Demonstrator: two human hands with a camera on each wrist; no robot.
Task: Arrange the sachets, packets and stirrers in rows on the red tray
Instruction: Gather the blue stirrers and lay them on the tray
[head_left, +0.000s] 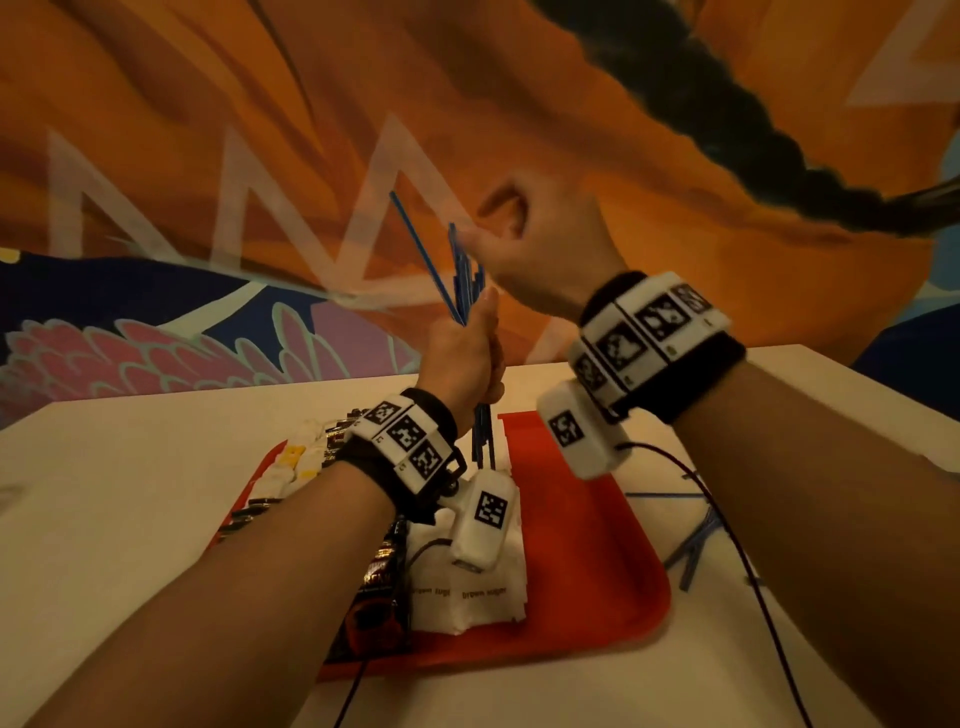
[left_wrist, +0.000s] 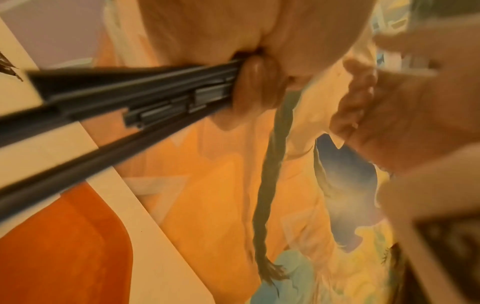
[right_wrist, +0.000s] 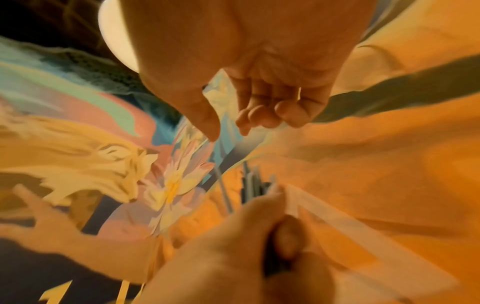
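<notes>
Bundle of blue stirrers (head_left: 467, 283) gripped upright in left hand (head_left: 462, 358) above red tray (head_left: 582, 545). Right hand (head_left: 540, 249) loosely curled at tips, nothing held. One stirrer splayed out; could slip onto sachets (head_left: 467, 597).

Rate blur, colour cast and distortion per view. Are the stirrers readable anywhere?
Head view: warm orange cast, wide-angle bend, right hand smeared; blue stirrers sharp in the left hand.
Left wrist view: heavy motion blur, stirrers streaked dark, red tray soft.
Right wrist view: blurred throughout, stirrers barely legible.
</notes>
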